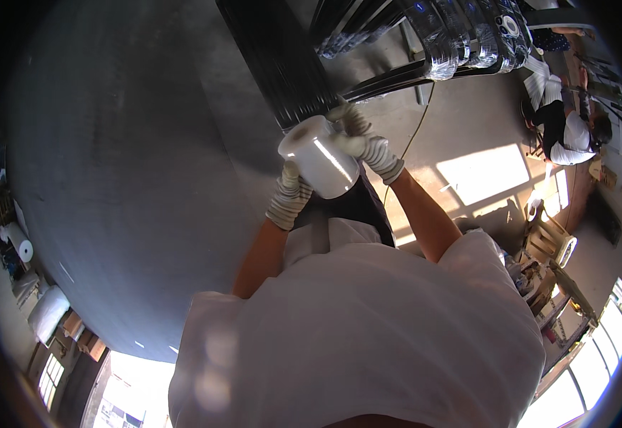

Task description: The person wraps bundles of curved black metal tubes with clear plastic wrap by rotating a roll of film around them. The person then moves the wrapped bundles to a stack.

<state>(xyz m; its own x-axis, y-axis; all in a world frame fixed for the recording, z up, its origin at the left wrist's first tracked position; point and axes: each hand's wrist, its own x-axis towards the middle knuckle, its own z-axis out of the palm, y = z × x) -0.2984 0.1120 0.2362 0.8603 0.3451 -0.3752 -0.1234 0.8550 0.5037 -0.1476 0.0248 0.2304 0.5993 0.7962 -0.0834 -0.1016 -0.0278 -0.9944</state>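
A thick white roll of clear plastic film [324, 160] is tilted in front of my body, its round core opening at the upper left. My left hand [289, 195], in a pale striped work glove, grips the roll's lower left side with the thumb up against it. On the upper right side, my right hand [369, 146], gloved alike, has its thumb on the roll; its fingers curl beyond and are slightly blurred. Just past the roll lies a bundle of long, ribbed black strips [275, 60], its near end close to the roll's top.
Film-wrapped black bundles [460, 36] stand at the upper right on a metal frame. A cord [419, 125] trails over the floor beside them. At far right another person [574, 132] sits bent over near a wooden chair [549, 235]. A large dark grey surface [132, 157] fills the left.
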